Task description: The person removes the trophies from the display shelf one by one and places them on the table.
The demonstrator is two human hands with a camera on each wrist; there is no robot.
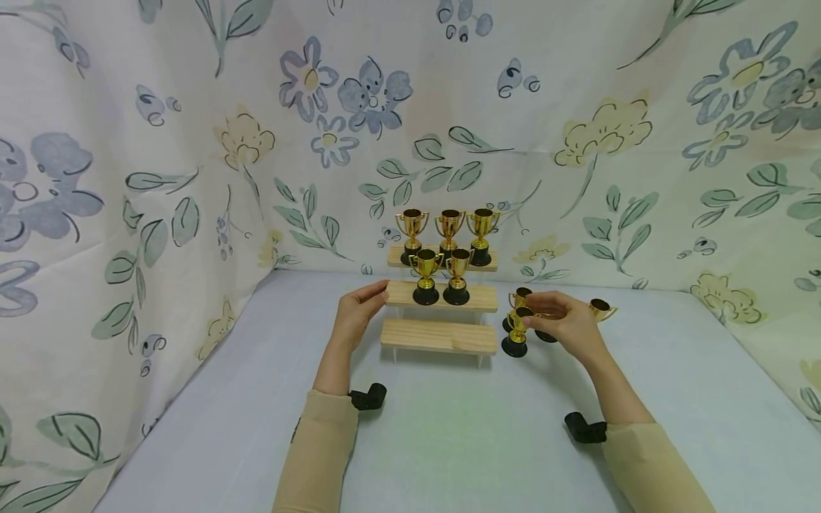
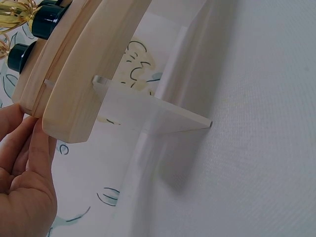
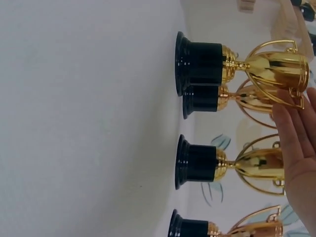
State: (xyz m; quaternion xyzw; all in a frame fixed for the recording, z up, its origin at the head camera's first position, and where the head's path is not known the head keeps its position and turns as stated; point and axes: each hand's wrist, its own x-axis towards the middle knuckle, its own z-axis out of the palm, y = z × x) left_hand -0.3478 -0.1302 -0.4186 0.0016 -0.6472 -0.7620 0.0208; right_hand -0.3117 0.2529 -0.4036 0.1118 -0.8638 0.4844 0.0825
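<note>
A: What is the left hand [image 1: 351, 322] doing?

B: It holds the left end of the middle pale wooden board [image 1: 484, 298], thumb and fingers pinching the end. Two gold trophies with round black bases [image 1: 426, 267] stand on that board.

A: And the right hand [image 1: 571, 326]?

B: It is at the nearest small gold two-handled trophy with a round black base [image 1: 516, 331]. Thumb and forefinger are spread, one on each side of a handle near the rim. I can't tell whether they pinch it.

A: Where does that trophy stand?

B: Upright on the white surface [image 1: 442, 427], just right of the lowest pale wooden board [image 1: 439, 336]. Three similar trophies [image 3: 197, 163] stand beside and behind it, partly hidden by the hand in the head view.

A: What else is up on the boards?

B: Three more gold trophies [image 1: 481, 222] on the rear, highest pale wooden board [image 1: 394, 258]. A clear plastic support [image 2: 158, 111] shows under the lowest board, and a white floral cloth [image 1: 449, 85] hangs behind.
</note>
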